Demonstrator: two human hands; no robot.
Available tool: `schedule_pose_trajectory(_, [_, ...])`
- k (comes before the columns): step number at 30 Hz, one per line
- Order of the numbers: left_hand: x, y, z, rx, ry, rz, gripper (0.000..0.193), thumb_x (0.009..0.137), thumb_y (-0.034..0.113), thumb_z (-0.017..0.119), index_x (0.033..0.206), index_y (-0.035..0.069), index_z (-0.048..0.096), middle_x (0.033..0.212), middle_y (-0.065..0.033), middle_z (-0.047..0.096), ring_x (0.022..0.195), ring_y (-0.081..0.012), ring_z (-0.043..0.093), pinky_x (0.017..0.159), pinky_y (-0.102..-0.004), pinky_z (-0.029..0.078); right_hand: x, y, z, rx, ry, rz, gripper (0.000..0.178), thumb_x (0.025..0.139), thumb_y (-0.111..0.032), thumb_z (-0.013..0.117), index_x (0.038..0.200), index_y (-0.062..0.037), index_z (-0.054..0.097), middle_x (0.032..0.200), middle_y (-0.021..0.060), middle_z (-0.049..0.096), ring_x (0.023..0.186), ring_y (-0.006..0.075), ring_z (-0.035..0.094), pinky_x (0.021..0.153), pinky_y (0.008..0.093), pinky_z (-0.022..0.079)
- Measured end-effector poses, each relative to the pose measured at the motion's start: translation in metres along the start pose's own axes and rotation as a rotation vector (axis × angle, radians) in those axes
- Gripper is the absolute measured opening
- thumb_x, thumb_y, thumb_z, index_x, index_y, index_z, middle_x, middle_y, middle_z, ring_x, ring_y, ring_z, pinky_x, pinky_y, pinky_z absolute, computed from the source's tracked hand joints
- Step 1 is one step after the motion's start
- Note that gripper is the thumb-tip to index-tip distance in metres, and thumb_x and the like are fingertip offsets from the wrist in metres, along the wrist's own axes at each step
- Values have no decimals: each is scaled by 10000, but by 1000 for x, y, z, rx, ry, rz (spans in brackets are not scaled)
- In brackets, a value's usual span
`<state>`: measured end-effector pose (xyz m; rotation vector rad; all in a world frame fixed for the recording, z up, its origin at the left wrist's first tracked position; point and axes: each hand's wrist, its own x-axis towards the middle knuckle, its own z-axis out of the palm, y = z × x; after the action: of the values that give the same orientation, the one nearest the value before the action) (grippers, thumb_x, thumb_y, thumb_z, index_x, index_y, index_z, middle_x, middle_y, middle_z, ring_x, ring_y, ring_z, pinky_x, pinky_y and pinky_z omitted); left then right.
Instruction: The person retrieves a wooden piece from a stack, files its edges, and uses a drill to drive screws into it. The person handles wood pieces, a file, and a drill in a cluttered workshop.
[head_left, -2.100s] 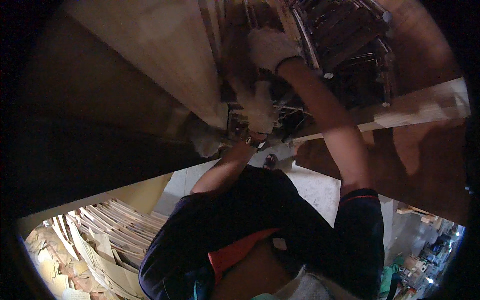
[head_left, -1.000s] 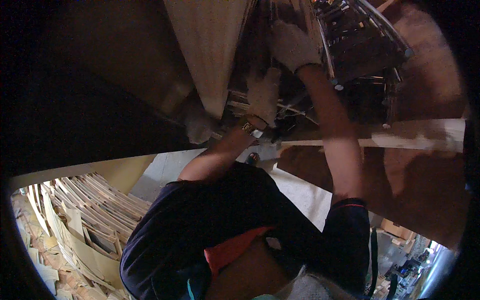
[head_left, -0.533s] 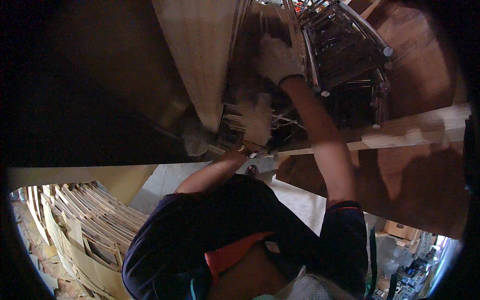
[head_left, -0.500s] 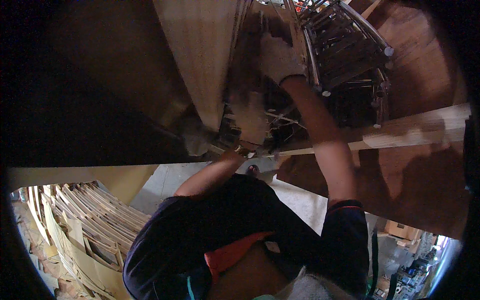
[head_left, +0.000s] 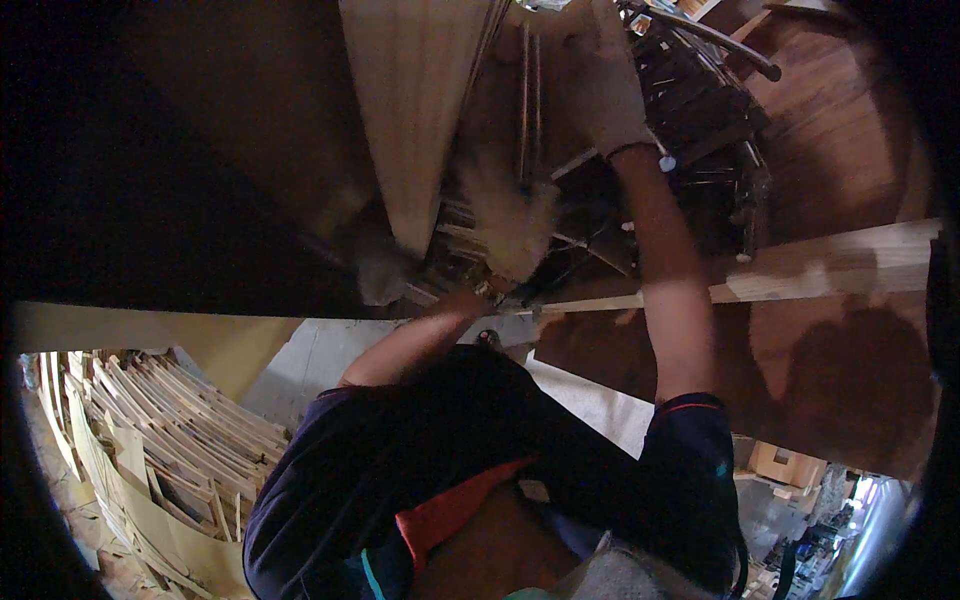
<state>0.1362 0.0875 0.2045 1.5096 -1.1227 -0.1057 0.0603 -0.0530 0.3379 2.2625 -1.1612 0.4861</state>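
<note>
The slender strips (head_left: 525, 100) looked dark brown with paler edges, showing as 2 narrow, nearly upright lines at upper middle, between the 2 hands; blur and dim light hid their lower ends. Thin, pale sticks (head_left: 463, 238) lay crossed around the lower part of the left hand (head_left: 508, 220). That hand wore a pale glove, with its fingers reaching up and its thumb apart from them; motion blur covered the fingers, and whether they gripped anything could not be told. The right hand (head_left: 612, 105), also gloved, reached higher, just right of the strips; its fingers faded into the dark brown background, so whether it was grasping or loose could not be told either. A broad pale board (head_left: 410, 110) tapered down to an end near the left hand, limiting room on that side. Dark rods (head_left: 745, 200) crowded close to the right wrist, and a pale wooden beam (head_left: 830, 262) ran behind the right forearm. Below that stood the edge of a reddish-brown panel (head_left: 640, 350). The widest gap opened below the left hand, where grey floor (head_left: 310, 365) showed.
</note>
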Motion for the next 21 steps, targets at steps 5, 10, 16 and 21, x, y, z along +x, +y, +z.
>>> schedule_pose_trajectory(5, [56,-14,21,-13,-552,-21,435,971,149,530,1380,5,518,1251,-271,609,1131,-408,609,943,-443,501,-12,-8,-5,157,42,64,228,883,-210,622,1009,-40,707,991,221,707,1004,360,696,1060,446,454])
schedule_pose_trajectory(10, [114,-50,51,85,-593,226,289,988,114,516,1243,9,604,1172,-215,662,1046,-326,641,895,-416,525,-14,-15,-3,146,29,33,261,872,-207,655,1045,-12,655,940,215,720,896,397,719,923,468,548])
schedule_pose_trajectory(16, [110,-44,74,-622,-564,10,271,1010,143,500,1216,23,629,1196,-149,683,1081,-257,648,949,-396,524,-13,-39,-24,237,-146,221,333,857,-182,679,1123,4,604,1050,237,666,977,420,679,842,499,575])
schedule_pose_trajectory(21, [116,-31,73,-1185,-668,-299,304,1021,139,489,1269,13,609,1270,-138,656,1173,-225,609,1026,-377,483,-58,-63,-34,455,62,270,440,858,-182,682,1257,-23,587,1244,279,589,1066,447,650,871,506,568])
